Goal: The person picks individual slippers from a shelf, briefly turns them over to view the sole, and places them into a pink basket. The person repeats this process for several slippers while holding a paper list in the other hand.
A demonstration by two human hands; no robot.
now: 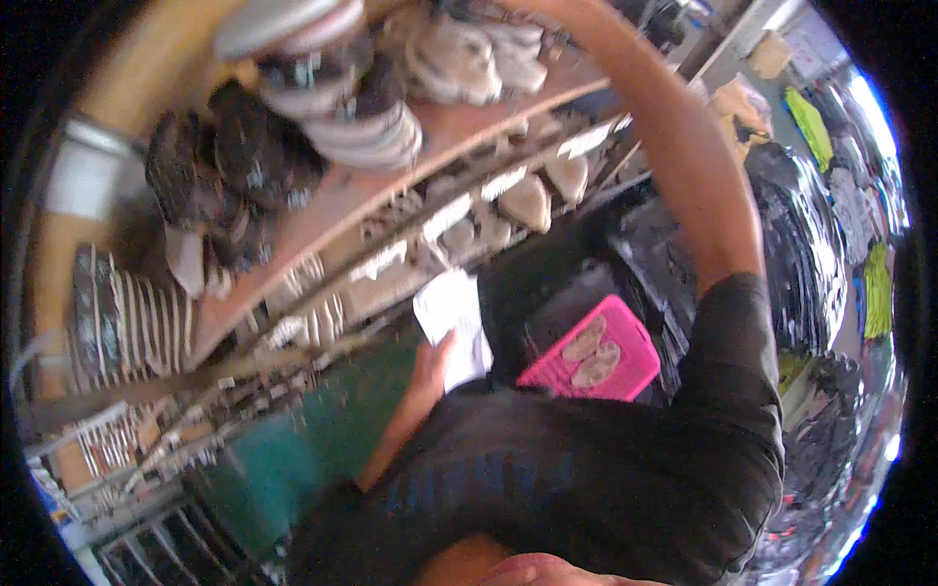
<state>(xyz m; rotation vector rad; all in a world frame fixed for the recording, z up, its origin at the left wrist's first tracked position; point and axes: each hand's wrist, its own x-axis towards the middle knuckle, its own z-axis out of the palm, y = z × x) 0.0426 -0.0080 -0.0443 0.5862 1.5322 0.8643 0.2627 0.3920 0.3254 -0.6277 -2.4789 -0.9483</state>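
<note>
Your left hand (pixel 428 373) has thumb and fingers clamped on the white paper (pixel 456 311), out in front of the lower shelves. Up goes your right arm (pixel 699 171) over the top shelf (pixel 469 121), its hand mostly cut off near the pale shoes (pixel 454 63); I can't tell how those fingers stand. Best pinch the paper lightly, uncreased, and steer clear of that stack of footwear (pixel 357 122)!
</note>
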